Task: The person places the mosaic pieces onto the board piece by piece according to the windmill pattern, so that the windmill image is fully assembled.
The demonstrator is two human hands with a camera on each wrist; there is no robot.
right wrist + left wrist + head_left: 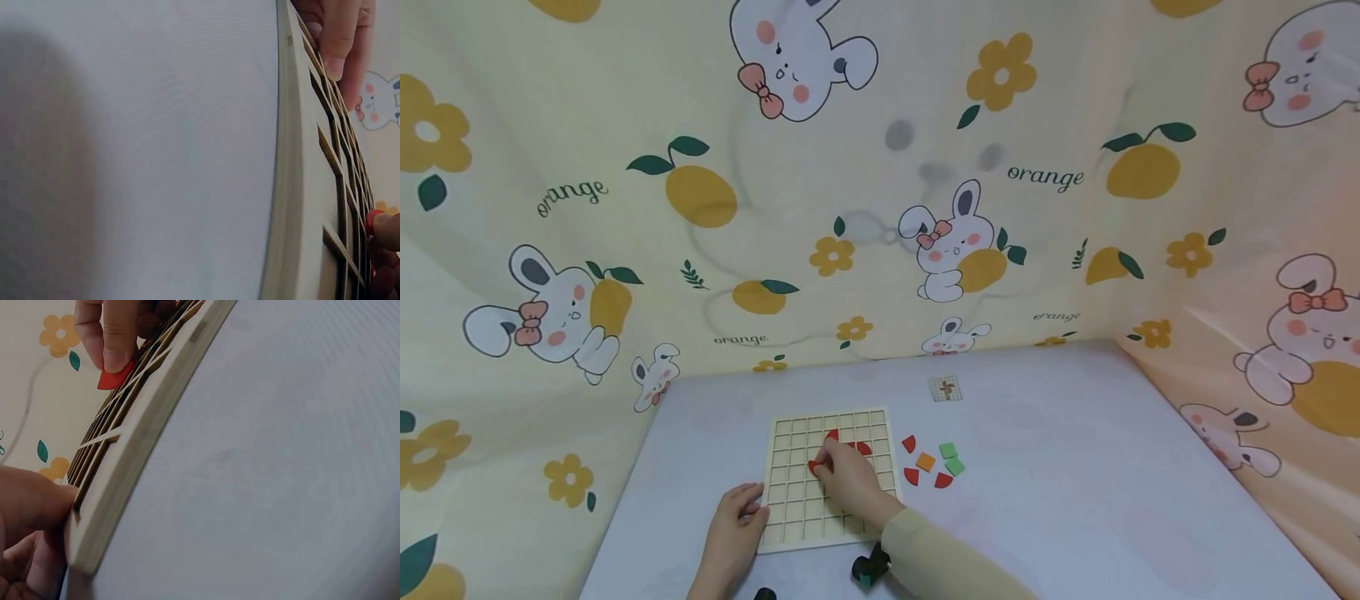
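A pale wooden grid board [793, 529] lies on the table. Above its middle, my right hand [850, 483] pinches a red quarter-circle tile [814, 468] between thumb and finger; the same tile [114, 378] shows at the top of the left wrist view. Just beyond those fingers, a red tile [832, 434] and another red tile [865, 448] sit on the board, partly hidden by the hand. At the board's left edge my left hand [737, 529] rests, its fingertips touching the rim.
Right of the board lie loose tiles: several red ones [943, 480], an orange square [926, 461] and two green squares [948, 451]. A small pattern card [946, 388] lies farther back. A black device [871, 567] shows near my right sleeve. Printed cloth [865, 150] hangs behind the table.
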